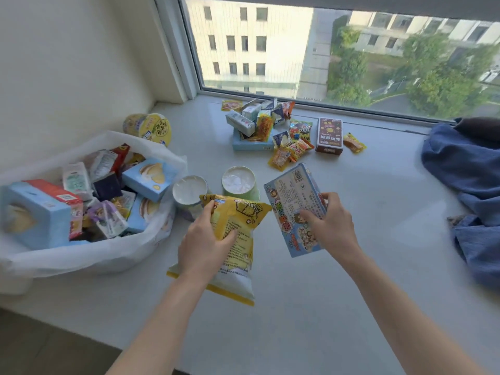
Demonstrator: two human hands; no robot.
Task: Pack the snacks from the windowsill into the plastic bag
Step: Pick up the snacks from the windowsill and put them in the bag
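Note:
My left hand (pixel 205 239) grips a yellow and white snack bag (pixel 238 255) held above the white windowsill (pixel 338 280). My right hand (pixel 331 226) holds a light blue cartoon snack box (pixel 293 201) by its right edge, tilted, just right of the yellow bag. The white plastic bag (pixel 121 255) lies open at the left, filled with several boxes and packets, among them a blue box (pixel 150 178). A pile of small snack packets and boxes (pixel 266 128) lies near the window, with a brown box (pixel 330 135) beside it.
Two upside-down cups (pixel 238 182) stand just beyond my hands, next to the bag's mouth. A yellow-lidded cup (pixel 151 128) lies behind the bag by the wall. Blue cloth (pixel 468 169) is heaped at the right. The window frame (pixel 351 109) bounds the sill at the back.

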